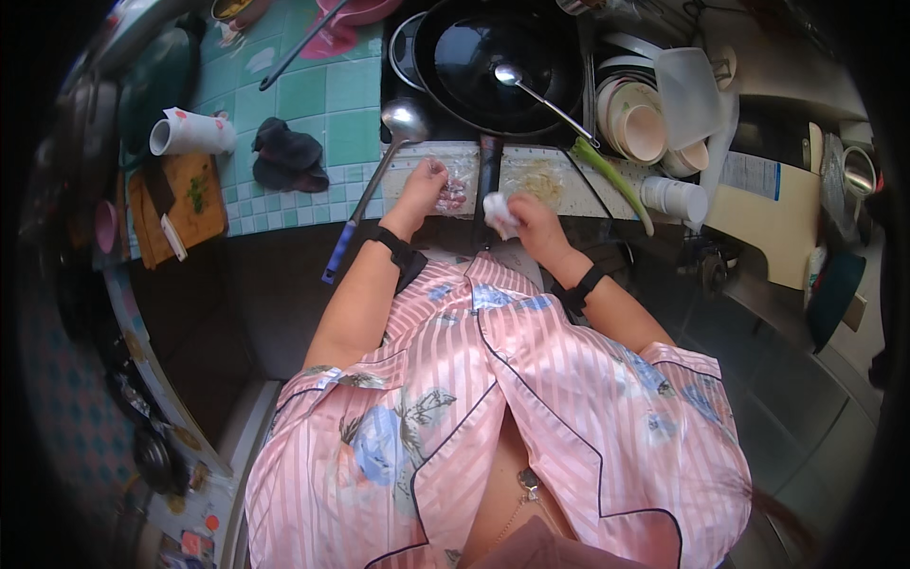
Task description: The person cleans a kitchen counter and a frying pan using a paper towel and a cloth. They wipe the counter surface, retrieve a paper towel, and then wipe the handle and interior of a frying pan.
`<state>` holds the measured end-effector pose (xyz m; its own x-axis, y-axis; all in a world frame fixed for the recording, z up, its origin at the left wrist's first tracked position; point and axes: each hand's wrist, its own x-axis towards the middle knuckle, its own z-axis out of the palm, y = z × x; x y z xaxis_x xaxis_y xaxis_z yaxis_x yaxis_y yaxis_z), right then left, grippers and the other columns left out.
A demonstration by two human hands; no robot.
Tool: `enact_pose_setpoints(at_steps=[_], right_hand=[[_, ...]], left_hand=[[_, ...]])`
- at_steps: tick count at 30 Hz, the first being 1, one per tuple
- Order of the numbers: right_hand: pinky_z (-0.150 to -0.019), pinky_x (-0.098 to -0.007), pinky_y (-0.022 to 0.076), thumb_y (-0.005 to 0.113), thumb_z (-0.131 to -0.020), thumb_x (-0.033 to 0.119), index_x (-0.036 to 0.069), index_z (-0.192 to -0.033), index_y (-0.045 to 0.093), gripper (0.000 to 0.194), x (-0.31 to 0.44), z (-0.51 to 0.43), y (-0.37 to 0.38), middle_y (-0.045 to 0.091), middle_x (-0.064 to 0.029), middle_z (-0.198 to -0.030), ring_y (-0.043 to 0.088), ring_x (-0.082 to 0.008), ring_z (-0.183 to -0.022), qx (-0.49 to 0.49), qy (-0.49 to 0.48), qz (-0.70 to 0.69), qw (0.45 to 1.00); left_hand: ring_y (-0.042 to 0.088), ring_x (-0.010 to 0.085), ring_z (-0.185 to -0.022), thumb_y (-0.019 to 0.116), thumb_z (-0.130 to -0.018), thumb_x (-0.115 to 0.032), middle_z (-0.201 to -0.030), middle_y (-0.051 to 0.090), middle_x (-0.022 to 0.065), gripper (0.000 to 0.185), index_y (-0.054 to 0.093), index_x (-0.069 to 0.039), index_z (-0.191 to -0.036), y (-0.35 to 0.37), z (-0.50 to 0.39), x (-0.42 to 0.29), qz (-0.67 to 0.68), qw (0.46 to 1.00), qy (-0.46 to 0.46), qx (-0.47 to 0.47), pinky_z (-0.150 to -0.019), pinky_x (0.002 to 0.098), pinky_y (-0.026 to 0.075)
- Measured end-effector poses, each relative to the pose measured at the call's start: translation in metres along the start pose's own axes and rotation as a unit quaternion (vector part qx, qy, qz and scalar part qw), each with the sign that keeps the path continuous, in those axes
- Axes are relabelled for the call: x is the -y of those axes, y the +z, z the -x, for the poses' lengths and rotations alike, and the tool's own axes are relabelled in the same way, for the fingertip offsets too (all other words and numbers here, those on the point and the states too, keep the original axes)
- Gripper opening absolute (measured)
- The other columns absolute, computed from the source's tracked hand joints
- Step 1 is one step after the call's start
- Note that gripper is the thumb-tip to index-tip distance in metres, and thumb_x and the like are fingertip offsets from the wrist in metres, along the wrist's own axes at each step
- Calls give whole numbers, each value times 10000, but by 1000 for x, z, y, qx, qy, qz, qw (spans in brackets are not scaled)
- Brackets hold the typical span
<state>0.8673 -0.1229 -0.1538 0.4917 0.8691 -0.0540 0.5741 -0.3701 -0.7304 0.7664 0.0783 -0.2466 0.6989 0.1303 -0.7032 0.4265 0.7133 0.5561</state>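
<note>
My right hand (533,219) grips a crumpled white paper towel (501,214) just right of the wok's dark handle (488,171). On the other side of that handle, my left hand (429,186) touches a thin clear plastic wrap (458,178) at the front strip of the stove; whether its fingers close on it is unclear. A black wok (455,85) stands on the stove, with a metal spoon (509,75) lying across it. Left of my left hand rests a steel ladle (405,121) with a blue handle end. A green vegetable stalk (611,174) lies at the right front.
On the left are a dark cloth (288,158), a paper towel roll (192,133) and a wooden cutting board (202,213) with a knife (173,237) and chopped greens. Stacked bowls (642,133) and a white container (675,198) stand right of the stove.
</note>
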Motion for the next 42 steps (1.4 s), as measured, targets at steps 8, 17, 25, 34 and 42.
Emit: enact_pose_setpoints(at_steps=[8,17,25,34,42], right_hand=[[-773,-361,478,636,-779,-1,20,-914,617,138,9,12,26,567,-131,-983,578,-333,-882,-20,-5,-45,999],[-771,-427,471,644,-793,48,38,-929,657,137,-40,-78,24,606,-131,-948,572,-354,-909,-173,24,88,981],[-904,-403,466,555,-726,-86,40,-1009,678,333,6,-10,27,626,-135,-1144,564,-350,-1032,-51,-89,93,990],[-964,-401,459,539,-769,-33,-10,-1096,629,340,-8,-67,29,572,-149,-1270,508,-342,-1170,-43,-68,158,984],[-1047,-434,393,537,-699,-120,-14,-1183,588,498,9,-16,24,537,-174,-1333,473,-392,-1227,39,-39,96,994]], left_hand=[[677,272,-742,478,-985,-113,-909,575,121,143,428,-32,-1093,8,7,-8,-39,999,25,-12,-651,361,591],[683,276,-769,477,-985,-108,-902,572,113,140,430,-35,-1095,13,10,-10,-47,999,13,-10,-660,358,592],[656,238,-713,494,-971,-91,-858,566,101,108,459,-37,-1057,2,5,1,-132,988,71,-29,-610,348,576],[584,160,-737,507,-966,-96,-875,554,72,98,480,-44,-1045,9,16,-12,-47,998,35,-32,-594,316,543],[636,226,-771,496,-970,-96,-891,560,101,123,438,-38,-1062,-8,-2,5,-117,990,75,-30,-656,371,594]])
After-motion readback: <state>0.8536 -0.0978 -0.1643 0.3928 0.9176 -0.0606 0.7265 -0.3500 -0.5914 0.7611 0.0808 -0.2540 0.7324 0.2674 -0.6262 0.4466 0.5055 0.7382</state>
